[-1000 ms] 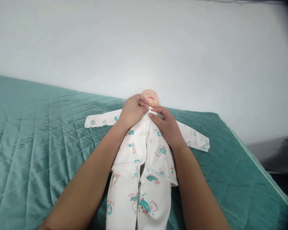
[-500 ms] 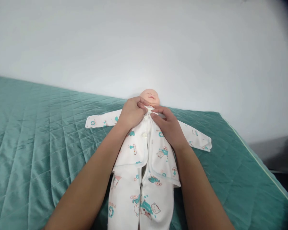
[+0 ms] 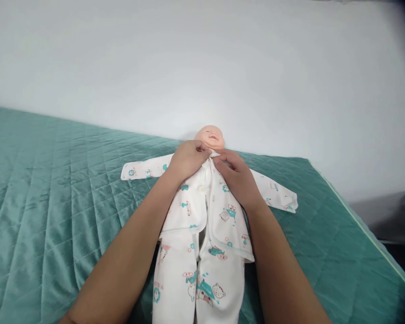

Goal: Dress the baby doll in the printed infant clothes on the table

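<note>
A baby doll (image 3: 209, 135) lies on its back, dressed in a white printed baby jacket (image 3: 192, 204) and matching trousers (image 3: 219, 279). At the neck, my left hand (image 3: 191, 157) pinches one front edge of the jacket between thumb and fingers. Facing it, my right hand (image 3: 236, 173) grips the other edge of the opening close to the collar. My fingers hide the fastening at the collar. Lower on the front a pale button (image 3: 201, 189) shows, and the two jacket edges part below it. Both sleeves are spread outward.
A green quilted bedspread (image 3: 54, 202) lies under the doll. Behind the doll's head rises a plain white wall (image 3: 155, 58). The bed's edge (image 3: 354, 216) runs down the right side, with a dark area beyond it.
My left hand has shifted slightly down and right, nearer the right hand. The collar fabric between my fingers is lifted and folded differently. The right hand has barely moved.
</note>
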The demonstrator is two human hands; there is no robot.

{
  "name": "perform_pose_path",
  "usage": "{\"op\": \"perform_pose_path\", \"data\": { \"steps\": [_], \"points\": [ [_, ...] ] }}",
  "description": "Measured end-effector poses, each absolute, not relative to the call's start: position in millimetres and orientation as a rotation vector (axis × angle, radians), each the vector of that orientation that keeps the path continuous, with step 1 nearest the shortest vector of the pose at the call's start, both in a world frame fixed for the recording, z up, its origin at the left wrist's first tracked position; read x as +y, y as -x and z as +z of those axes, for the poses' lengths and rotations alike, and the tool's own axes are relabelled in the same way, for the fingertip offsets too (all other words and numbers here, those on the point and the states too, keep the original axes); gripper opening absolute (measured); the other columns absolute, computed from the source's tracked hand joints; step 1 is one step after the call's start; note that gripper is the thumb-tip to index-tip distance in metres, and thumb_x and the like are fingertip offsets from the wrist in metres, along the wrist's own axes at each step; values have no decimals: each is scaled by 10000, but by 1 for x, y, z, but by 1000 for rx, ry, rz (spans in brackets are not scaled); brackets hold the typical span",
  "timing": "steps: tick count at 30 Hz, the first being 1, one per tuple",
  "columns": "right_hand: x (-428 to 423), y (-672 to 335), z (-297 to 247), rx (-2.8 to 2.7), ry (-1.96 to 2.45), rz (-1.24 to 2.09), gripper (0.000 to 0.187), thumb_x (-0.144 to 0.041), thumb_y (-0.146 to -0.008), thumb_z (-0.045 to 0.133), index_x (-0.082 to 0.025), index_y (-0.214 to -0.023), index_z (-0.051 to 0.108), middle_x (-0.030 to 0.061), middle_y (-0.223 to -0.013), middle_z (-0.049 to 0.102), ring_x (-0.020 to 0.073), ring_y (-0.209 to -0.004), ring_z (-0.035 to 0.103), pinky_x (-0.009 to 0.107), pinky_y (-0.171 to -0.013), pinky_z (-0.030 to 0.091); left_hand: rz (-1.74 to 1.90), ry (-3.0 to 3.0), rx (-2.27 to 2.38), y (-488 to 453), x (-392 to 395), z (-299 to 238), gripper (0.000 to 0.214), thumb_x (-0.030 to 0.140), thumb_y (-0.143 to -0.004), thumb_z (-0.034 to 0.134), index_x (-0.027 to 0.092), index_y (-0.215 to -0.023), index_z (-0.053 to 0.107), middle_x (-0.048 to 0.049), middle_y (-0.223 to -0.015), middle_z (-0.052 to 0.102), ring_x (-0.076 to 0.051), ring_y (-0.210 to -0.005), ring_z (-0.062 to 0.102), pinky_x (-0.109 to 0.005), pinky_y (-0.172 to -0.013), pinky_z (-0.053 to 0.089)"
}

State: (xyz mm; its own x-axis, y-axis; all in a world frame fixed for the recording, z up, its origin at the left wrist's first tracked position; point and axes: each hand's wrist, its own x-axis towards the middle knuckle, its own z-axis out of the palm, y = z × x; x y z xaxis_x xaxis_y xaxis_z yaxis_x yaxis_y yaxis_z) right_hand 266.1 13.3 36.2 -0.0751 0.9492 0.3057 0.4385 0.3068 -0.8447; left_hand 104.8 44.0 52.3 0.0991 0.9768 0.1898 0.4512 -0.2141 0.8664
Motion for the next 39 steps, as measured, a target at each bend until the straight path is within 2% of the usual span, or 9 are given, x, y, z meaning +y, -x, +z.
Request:
{"op": "perform_pose_path", "data": {
  "steps": [5,10,15,21,29,33,39],
  "points": [
    [10,-266,39,-1693,1294,699,188,-364,-902,573,-284,-912,743,12,-1295,643,250,-1299,493,458,-1121,318,1092,-1660,1375,-103,52,45,167,327,-799,633,176,-795,704,-30,-815,721,-178,-774,619,-301,-740,434],
    [9,-266,39,-1666,1332,754,267,-398,-911,566,-319,-1092,745,-9,-1418,589,259,-1385,431,484,-1180,265,1141,-1648,1353,-103,50,46,148,290,-828,601,182,-797,697,-25,-794,698,-162,-737,589,-291,-701,413],
    [10,-267,39,-1701,1297,759,299,-404,-916,545,-299,-1132,723,6,-1418,588,244,-1396,418,483,-1191,257,1249,-1630,1303,-102,48,49,143,260,-849,580,175,-834,695,-8,-749,657,-142,-708,568,-278,-685,402],
    [-12,-263,44,-1649,1387,739,472,-441,-881,595,-288,-1327,586,50,-1456,540,264,-1369,432,503,-1148,321,1367,-1579,1319,-96,21,55,156,273,-865,573,171,-831,686,-10,-780,686,-148,-750,604,-279,-739,432],
    [-55,-238,32,-1637,1330,327,368,-377,-848,603,-224,-1177,549,125,-1274,593,293,-1251,498,534,-1096,358,1373,-1809,1300,-96,-25,45,113,236,-875,603,198,-912,702,-49,-991,691,-187,-1011,599,-307,-925,440],
    [-60,-239,26,-1624,1339,336,409,-405,-834,640,-231,-1176,500,121,-1290,567,280,-1251,493,514,-1082,374,1379,-1788,1287,-94,-28,42,64,224,-872,612,203,-855,670,-41,-952,672,-188,-988,580,-304,-875,445],
    [-57,-238,32,-1635,1378,306,233,-365,-843,630,-254,-991,489,106,-1318,575,269,-1195,541,494,-1008,428,1394,-1814,1395,-99,-32,53,111,220,-880,609,220,-799,686,-19,-855,701,-197,-924,569,-328,-851,438]
  ]
}}
